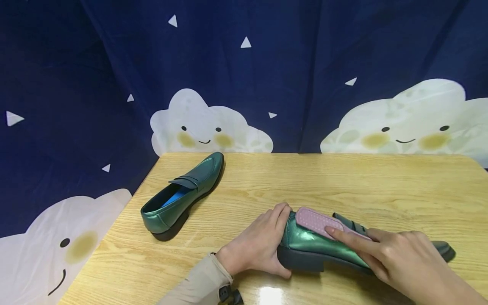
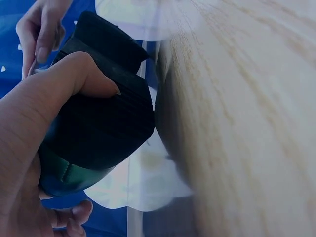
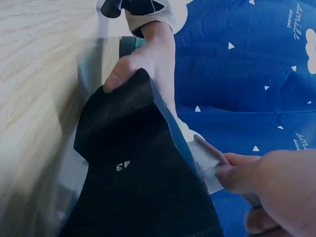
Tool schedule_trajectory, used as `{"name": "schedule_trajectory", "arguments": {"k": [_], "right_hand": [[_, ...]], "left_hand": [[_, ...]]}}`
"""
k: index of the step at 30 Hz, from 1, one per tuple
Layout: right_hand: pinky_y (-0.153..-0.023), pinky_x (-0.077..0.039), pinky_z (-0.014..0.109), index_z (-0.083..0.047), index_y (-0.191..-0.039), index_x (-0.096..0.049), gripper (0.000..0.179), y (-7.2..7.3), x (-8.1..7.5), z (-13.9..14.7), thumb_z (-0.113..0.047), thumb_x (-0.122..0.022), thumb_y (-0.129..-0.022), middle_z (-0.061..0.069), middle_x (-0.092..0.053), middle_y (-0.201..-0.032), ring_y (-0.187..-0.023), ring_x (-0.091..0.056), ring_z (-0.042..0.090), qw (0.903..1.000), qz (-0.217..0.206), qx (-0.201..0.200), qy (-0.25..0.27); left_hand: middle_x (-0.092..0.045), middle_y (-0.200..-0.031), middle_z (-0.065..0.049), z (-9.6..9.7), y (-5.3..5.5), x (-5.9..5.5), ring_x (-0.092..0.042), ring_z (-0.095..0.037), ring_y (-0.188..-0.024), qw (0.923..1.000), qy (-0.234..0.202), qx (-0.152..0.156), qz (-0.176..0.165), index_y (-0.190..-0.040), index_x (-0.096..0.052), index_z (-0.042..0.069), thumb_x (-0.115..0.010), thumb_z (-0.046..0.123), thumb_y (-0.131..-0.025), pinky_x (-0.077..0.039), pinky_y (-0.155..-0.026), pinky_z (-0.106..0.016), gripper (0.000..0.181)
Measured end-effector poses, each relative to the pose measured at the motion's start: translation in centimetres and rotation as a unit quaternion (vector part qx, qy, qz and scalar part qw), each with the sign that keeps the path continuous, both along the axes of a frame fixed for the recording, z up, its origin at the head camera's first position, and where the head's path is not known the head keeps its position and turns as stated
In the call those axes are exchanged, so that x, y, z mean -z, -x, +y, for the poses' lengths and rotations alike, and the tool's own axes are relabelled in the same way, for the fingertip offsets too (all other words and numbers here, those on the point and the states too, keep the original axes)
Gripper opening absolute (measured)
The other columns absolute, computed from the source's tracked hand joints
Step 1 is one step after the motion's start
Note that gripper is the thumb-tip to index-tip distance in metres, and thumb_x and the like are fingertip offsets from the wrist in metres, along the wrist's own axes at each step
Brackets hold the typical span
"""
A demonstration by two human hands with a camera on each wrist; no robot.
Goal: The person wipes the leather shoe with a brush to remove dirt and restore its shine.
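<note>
A shiny green loafer (image 1: 316,241) is tilted over the table's near right part, toe to the right. My left hand (image 1: 263,241) grips its heel, with the thumb on the black sole (image 2: 103,118) in the left wrist view. In my right hand (image 1: 408,254) is a pink brush (image 1: 316,221), pinched by the handle. White bristles (image 3: 203,160) show in the right wrist view, against the shoe's side. The number 43 is marked on the sole there. Another green loafer (image 1: 183,195), blue inside, stands upright at the table's left, apart from both hands.
The light wooden table (image 1: 267,182) runs back to a dark blue curtain (image 1: 289,76) printed with smiling clouds and white triangles. A beige sleeve (image 1: 202,281) covers the left forearm, with a dark strap device (image 1: 228,295) at the wrist.
</note>
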State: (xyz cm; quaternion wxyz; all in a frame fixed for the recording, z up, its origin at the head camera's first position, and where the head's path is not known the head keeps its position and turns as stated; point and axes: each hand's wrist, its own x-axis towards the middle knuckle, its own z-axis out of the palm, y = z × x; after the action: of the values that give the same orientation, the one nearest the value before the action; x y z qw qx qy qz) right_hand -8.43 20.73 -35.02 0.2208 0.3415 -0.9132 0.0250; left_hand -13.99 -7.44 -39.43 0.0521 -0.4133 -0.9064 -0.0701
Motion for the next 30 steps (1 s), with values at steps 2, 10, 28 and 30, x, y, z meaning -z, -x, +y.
{"name": "schedule_trajectory", "arguments": {"k": [2, 10, 28, 30], "right_hand": [[-0.042, -0.018, 0.017, -0.043, -0.132, -0.056, 0.061, 0.0, 0.1, -0.1, -0.053, -0.007, -0.098, -0.019, -0.022, -0.062, -0.047, -0.013, -0.004, 0.9999, -0.012, -0.007, 0.006], [-0.043, -0.014, 0.010, -0.036, -0.136, -0.055, 0.040, -0.9, 0.9, -1.9, -0.034, -0.055, -0.097, -0.023, -0.021, -0.065, -0.051, -0.012, -0.009, 0.9899, -0.041, -0.134, 0.023], [-0.045, -0.010, 0.010, -0.038, -0.132, -0.058, 0.040, -0.9, 0.8, -1.8, -0.040, -0.030, -0.104, -0.020, -0.020, -0.065, -0.053, -0.009, -0.007, 0.9875, -0.005, -0.157, 0.009], [-0.044, -0.011, 0.012, -0.038, -0.132, -0.058, 0.041, -1.0, 0.6, -1.6, -0.042, -0.029, -0.104, -0.020, -0.020, -0.064, -0.052, -0.010, -0.006, 0.9909, -0.003, -0.134, 0.007]], "left_hand": [[-0.030, -0.147, -0.019, 0.0, 0.0, 0.0, -0.044, -0.025, -0.125, 1.0000, -0.001, 0.001, -0.002, -0.147, -0.019, -0.004, -0.079, 0.066, -0.053, -0.040, -0.103, -0.034, 0.131], [-0.030, -0.147, -0.019, -0.2, 0.0, 0.2, -0.044, -0.026, -0.128, 0.9997, -0.023, 0.004, -0.006, -0.148, -0.017, 0.000, -0.082, 0.064, -0.052, -0.038, -0.105, -0.035, 0.132], [-0.032, -0.145, -0.019, 0.0, 0.0, 0.2, -0.046, -0.025, -0.125, 0.9997, -0.024, 0.006, 0.001, -0.146, -0.018, -0.001, -0.082, 0.064, -0.050, -0.041, -0.102, -0.034, 0.132], [-0.031, -0.145, -0.019, 0.0, 0.0, 0.2, -0.046, -0.025, -0.124, 0.9998, -0.021, 0.005, 0.001, -0.146, -0.018, -0.001, -0.082, 0.064, -0.051, -0.041, -0.102, -0.034, 0.132]]}}
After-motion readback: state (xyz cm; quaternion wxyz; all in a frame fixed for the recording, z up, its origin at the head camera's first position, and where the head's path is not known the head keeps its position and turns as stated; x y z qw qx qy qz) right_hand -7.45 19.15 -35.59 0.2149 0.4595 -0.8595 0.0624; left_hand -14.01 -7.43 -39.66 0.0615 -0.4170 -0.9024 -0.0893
